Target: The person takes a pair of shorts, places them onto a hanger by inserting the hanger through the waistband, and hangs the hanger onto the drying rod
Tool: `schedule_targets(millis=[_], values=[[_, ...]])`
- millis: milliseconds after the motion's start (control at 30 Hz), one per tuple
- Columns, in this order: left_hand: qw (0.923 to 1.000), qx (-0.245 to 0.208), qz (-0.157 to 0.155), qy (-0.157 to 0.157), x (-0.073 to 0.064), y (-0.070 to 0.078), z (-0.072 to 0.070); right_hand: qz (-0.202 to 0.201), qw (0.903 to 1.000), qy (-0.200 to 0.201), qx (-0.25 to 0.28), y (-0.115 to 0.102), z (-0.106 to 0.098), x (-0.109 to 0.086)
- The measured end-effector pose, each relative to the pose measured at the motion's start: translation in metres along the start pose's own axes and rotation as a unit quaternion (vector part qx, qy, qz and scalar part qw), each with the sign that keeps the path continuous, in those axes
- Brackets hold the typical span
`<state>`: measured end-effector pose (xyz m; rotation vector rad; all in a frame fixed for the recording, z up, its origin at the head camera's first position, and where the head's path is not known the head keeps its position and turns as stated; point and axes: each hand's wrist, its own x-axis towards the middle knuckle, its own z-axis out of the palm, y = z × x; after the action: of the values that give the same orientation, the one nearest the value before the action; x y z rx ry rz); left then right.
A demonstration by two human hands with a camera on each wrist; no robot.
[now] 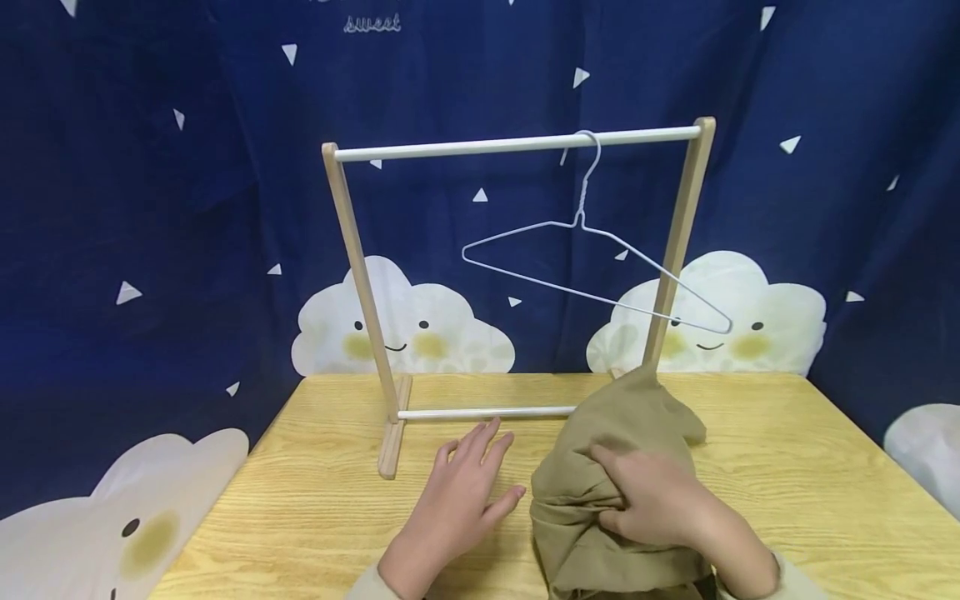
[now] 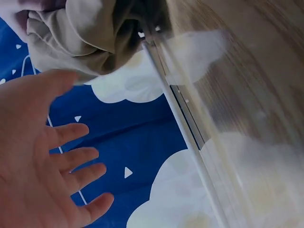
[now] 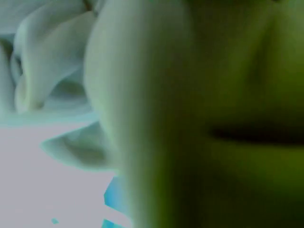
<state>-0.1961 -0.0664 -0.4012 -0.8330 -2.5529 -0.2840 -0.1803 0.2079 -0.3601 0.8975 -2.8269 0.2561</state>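
Observation:
A bunched khaki cloth garment [image 1: 600, 467] is held above the right half of the table, its folds hiding its kind. My right hand [image 1: 656, 500] grips it from the near right side, thumb and fingers sunk in the fabric. Left of the cloth, my left hand [image 1: 457, 504] hovers with fingers spread, holding nothing. The left wrist view shows its straight fingers apart and the khaki garment [image 2: 85, 38] just beyond the thumb. In the right wrist view, blurred folds of the garment [image 3: 52, 57] lie close to the lens.
A small clothes rack with a white top bar [image 1: 465, 149] and wooden posts stands at the back of the wooden table [image 1: 300, 500]. One white wire hanger [image 1: 555, 287] hangs toward its right end, tilted. Behind is a navy curtain [image 1: 225, 208] with clouds and triangles.

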Motion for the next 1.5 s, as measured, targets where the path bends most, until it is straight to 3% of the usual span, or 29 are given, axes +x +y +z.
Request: schedule_targets(millis=[233,367,500,600,767,867,967,1033,1167,1333,1433,1500], values=[[0.9982,-0.054,-0.018,-0.019,-0.001,-0.002,0.001,-0.117,0.9899,-0.047,0.065,-0.015,0.007,0.006],[0.9971,-0.057,-0.033,-0.037,-0.001,-0.004,0.001,-0.155,0.9875,-0.017,0.025,-0.014,0.012,0.010],[0.9918,-0.050,-0.051,-0.106,-0.004,-0.005,0.003,-0.142,0.9894,0.028,-0.016,-0.003,0.020,0.013],[0.9850,-0.040,-0.055,-0.159,-0.006,-0.005,0.007,-0.116,0.9923,0.044,-0.003,0.008,0.024,0.011],[0.9803,-0.056,-0.055,-0.181,-0.008,-0.010,0.013,-0.119,0.9903,0.061,0.036,0.024,0.022,0.008],[0.9798,-0.069,-0.092,-0.164,-0.009,-0.019,0.016,-0.098,0.9906,0.074,0.060,0.030,0.016,0.009],[0.9772,-0.065,-0.145,-0.141,-0.011,-0.030,0.019,-0.038,0.9932,0.083,0.073,0.035,0.011,0.008],[0.9765,-0.059,-0.163,-0.128,-0.012,-0.037,0.021,0.001,0.9937,0.077,0.081,0.038,0.009,0.008],[0.9842,-0.049,-0.139,-0.098,-0.012,-0.044,0.024,0.045,0.9915,0.031,0.118,0.041,0.009,0.008],[0.9941,-0.033,-0.093,-0.045,-0.008,-0.046,0.023,0.042,0.9904,0.002,0.131,0.042,0.014,0.010],[0.9938,-0.070,-0.086,0.001,-0.004,-0.045,0.021,0.036,0.9925,0.010,0.116,0.043,0.017,0.012],[0.9882,-0.124,-0.083,0.035,-0.002,-0.042,0.018,0.035,0.9935,0.017,0.107,0.043,0.019,0.012]])
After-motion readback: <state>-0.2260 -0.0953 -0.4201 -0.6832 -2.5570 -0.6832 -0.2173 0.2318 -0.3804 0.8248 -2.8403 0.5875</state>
